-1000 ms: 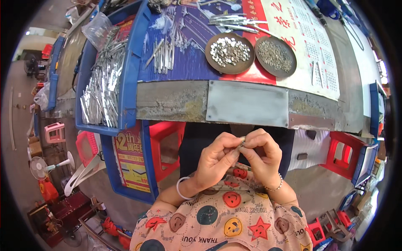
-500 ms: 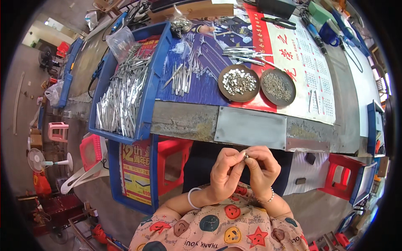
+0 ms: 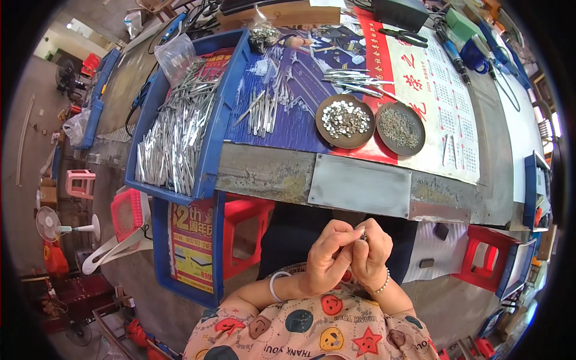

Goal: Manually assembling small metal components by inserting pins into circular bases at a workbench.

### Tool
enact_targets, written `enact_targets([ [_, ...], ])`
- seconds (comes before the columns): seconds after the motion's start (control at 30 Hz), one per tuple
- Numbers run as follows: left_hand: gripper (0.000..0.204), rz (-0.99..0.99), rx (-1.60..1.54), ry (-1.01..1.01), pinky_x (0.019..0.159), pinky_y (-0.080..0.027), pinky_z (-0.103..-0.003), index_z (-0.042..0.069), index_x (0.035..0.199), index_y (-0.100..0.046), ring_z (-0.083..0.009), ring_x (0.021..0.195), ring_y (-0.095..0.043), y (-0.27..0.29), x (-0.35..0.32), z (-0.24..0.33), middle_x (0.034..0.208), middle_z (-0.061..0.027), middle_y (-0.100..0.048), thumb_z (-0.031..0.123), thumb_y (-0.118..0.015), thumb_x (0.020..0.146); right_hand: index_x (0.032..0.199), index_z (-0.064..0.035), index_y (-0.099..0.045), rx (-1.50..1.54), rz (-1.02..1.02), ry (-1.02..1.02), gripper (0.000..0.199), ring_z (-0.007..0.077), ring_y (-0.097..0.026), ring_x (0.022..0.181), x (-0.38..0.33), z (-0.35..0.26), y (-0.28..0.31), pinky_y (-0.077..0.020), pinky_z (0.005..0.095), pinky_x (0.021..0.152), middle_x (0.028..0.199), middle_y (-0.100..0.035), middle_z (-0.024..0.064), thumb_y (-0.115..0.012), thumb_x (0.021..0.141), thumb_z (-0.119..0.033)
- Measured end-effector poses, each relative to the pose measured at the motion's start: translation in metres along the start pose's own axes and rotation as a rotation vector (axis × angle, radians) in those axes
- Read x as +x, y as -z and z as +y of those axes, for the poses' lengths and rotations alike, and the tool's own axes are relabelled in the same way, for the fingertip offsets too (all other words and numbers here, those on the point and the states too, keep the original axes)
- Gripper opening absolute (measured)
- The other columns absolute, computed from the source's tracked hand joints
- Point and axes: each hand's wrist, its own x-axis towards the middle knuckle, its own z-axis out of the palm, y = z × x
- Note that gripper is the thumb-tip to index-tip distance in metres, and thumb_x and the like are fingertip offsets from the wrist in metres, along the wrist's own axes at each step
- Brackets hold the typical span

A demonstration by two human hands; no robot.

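Observation:
Close together in front of my chest, just off the table's near edge, my left hand (image 3: 329,257) and my right hand (image 3: 372,255) pinch at one spot. A tiny dark metal piece (image 3: 363,237) shows between the fingertips; its kind is too small to make out. Beyond the hands, on the table, stands a round brown dish (image 3: 326,135) of small shiny silver discs (image 3: 347,118). Beside it another brown dish (image 3: 382,139) holds many tiny metal parts (image 3: 398,129). Neither hand touches the dishes.
A blue bin (image 3: 210,174) full of flat silver metal strips (image 3: 174,144) stands at the left. More strips (image 3: 263,114) lie on the poster sheet. Tweezers (image 3: 449,151), pliers (image 3: 403,37) and a blue-handled tool (image 3: 451,51) lie to the right. A metal plate (image 3: 360,186) covers the front edge.
Both hands have dropped slightly toward my body and pressed closer together. The right hand has turned, its fingers curling more tightly around the small piece. The dishes and bin stay in place.

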Motion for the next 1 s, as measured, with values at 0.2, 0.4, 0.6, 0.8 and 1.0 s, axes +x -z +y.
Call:
enact_targets([
  [0.2,0.024,0.0,-0.044,-0.004,0.069,-0.041,-0.02,0.0,0.115,-0.055,-0.0116,0.082,-0.047,0.0,0.001,0.001,0.103,-0.011,-0.049,-0.003,-0.051,0.091,0.072,-0.0029,-0.052,0.041,0.084,0.017,0.014,0.0242,-0.051,0.049,0.007,0.003,0.002,-0.0404,0.0301,0.044,0.066,-0.053,0.0117,-0.063,0.076,-0.01],
  [0.4,0.028,0.038,-0.076,-0.028,0.064,-0.041,-0.02,0.001,0.115,-0.057,-0.0117,0.075,-0.048,0.001,0.001,0.001,0.1,-0.01,-0.051,-0.006,-0.053,0.088,0.065,-0.0023,-0.048,0.032,-0.195,-0.005,0.022,0.0264,-0.042,0.043,0.003,0.003,0.007,-0.0351,0.0349,0.041,0.058,-0.041,0.0116,-0.056,0.079,-0.017],
  [0.6,0.023,-0.002,-0.146,0.013,0.058,-0.037,-0.019,0.001,0.11,-0.059,-0.0075,0.069,-0.045,-0.005,0.001,0.009,0.096,-0.0067,-0.05,-0.006,-0.056,0.088,0.09,-0.0042,-0.044,0.308,0.427,-0.469,0.013,0.0044,-0.032,0.051,0.041,0.01,0.024,-0.0294,0.0182,0.043,0.065,-0.039,-0.0009,-0.039,0.096,-0.013],
  [0.8,0.027,0.026,-0.3,0.149,0.063,-0.041,-0.018,-0.003,0.113,-0.051,-0.0065,0.076,-0.047,-0.004,0.001,0.011,0.108,-0.0097,-0.044,-0.013,-0.048,0.088,0.11,-0.0047,-0.041,0.4,0.412,-0.56,0.047,0.0084,-0.041,0.068,0.028,0.01,0.012,-0.0355,0.0194,0.057,0.1,-0.044,0.005,-0.06,0.069,0.009],
  [1.0,0.024,0.092,-0.288,0.047,0.072,-0.045,-0.019,-0.002,0.112,-0.044,-0.0093,0.083,-0.051,-0.002,-0.001,0.004,0.107,-0.0103,-0.043,-0.009,-0.049,0.089,0.083,-0.0005,-0.056,0.222,-0.131,-0.116,0.021,0.0169,-0.053,0.058,0.013,-0.009,0.014,-0.0429,0.0257,0.051,0.076,-0.059,0.01,-0.071,0.069,-0.004],
])
